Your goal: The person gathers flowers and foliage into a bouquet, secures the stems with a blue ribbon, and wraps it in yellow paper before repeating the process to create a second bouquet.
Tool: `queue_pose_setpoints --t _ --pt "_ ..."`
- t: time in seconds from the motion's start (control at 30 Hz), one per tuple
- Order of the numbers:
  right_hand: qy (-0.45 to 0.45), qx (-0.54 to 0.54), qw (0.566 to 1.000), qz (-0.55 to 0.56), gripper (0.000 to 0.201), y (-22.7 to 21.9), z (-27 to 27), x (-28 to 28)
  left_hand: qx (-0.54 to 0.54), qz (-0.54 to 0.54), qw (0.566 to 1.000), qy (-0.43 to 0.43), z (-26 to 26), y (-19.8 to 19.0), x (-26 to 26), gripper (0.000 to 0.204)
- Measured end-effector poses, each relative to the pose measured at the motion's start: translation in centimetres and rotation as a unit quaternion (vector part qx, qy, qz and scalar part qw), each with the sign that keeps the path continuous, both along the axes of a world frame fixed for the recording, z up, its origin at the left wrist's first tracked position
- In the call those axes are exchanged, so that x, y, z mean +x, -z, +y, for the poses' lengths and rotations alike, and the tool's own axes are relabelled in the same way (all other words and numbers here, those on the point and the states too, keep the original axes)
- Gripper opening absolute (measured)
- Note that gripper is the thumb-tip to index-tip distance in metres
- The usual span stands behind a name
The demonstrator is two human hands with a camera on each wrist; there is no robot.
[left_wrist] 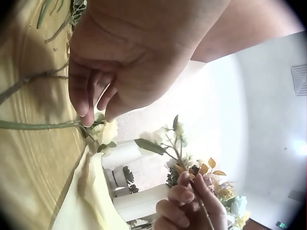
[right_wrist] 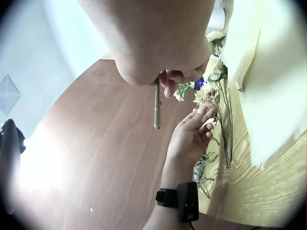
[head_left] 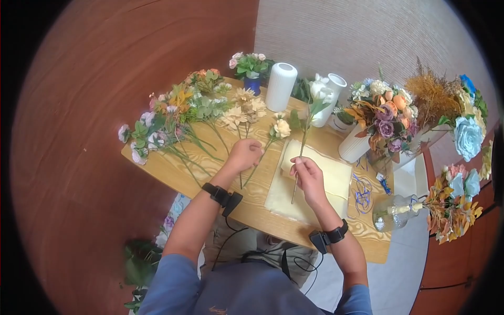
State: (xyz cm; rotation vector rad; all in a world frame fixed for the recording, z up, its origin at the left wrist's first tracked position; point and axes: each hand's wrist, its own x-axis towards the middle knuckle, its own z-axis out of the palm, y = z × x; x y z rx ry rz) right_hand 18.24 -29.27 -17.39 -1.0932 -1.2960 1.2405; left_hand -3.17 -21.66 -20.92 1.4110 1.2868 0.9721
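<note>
My right hand pinches the stem of a white flower between thumb and fingers, holding it upright above the pale wrapping sheets. The stem's cut end sticks out below that hand in the right wrist view. My left hand is low over the table beside a cream rose. Its fingers are loosely bent, with the fingertips close to the rose's green stem in the left wrist view; whether they touch it is unclear.
Beige flowers and mixed stems lie on the left of the wooden table. White vases stand behind. At the right are filled vases, blue ribbon and a glass vase near the edge.
</note>
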Motion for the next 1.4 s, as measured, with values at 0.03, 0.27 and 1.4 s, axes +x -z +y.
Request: queue_pose_setpoints --t 0.03,0.27,1.4 --pt "0.001 -0.003 1.000 0.002 0.025 -0.1 -0.1 -0.1 -0.005 0.007 1.000 0.011 -0.3 -0.3 -0.3 0.026" --pt "-0.047 -0.070 0.996 0.040 0.023 -0.2 0.0 -1.8 0.079 0.363 0.926 0.060 -2.1 -1.0 -0.5 0.028" --pt "-0.049 -0.209 0.971 0.104 0.038 4.7 3.1 -3.8 0.117 0.322 0.939 -0.016 -1.6 0.4 -1.5 0.023"
